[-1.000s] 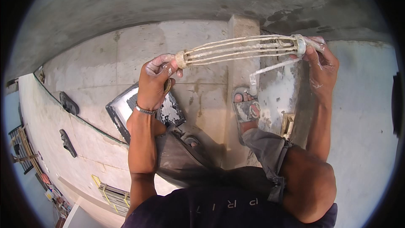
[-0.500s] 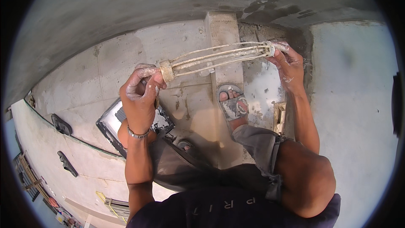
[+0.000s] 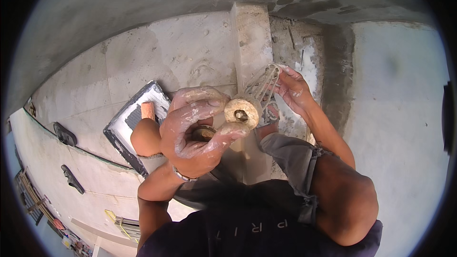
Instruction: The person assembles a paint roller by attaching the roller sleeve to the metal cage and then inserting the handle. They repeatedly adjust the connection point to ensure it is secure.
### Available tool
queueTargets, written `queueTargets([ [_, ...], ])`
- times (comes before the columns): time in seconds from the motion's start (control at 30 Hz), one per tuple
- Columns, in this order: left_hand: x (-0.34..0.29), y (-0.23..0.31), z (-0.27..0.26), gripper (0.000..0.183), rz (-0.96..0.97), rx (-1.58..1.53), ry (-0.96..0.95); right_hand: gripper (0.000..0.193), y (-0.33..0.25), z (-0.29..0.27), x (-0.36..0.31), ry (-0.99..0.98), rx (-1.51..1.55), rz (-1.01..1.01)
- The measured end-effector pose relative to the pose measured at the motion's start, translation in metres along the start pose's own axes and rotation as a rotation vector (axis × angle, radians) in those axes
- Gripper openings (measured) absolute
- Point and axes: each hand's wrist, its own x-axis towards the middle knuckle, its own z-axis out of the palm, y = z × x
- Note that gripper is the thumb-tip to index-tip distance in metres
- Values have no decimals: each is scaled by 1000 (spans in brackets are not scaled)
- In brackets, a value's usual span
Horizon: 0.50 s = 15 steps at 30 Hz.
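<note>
A long cage of thin rods [image 3: 259, 83], crusted with pale dried plaster or paint, stretches between my hands; its exact kind I cannot make out. Its near end is a round collar [image 3: 242, 112] with a hole in the middle, turned toward me. My left hand [image 3: 196, 131], smeared with white, pinches this collar between thumb and fingers. At the far end of the rods, my right hand [image 3: 294, 90] grips with its fingertips, also whitened. Behind the rods, my sandalled foot [image 3: 270, 110] is partly hidden.
A black tray [image 3: 124, 147] with white stuff in it lies to the left, a reddish-brown piece [image 3: 147, 110] over it. A raised concrete ledge [image 3: 252, 43] runs from the grey wall [image 3: 157, 0]. Dark sandals [image 3: 65, 134] lie on the floor at far left.
My left hand has come closer and to the right, swinging the collar end toward me. My right hand has dropped slightly leftward. The rod cage now points at me instead of lying across.
</note>
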Motion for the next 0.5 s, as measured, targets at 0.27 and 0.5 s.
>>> queueTargets([
  [0.27,-2,2,-3,47,22,125,-66,32,1,17,4,45,-23,158],
  [0.5,-5,4,-4,46,-203,-180,78,34,11,14,12,30,-33,138],
])
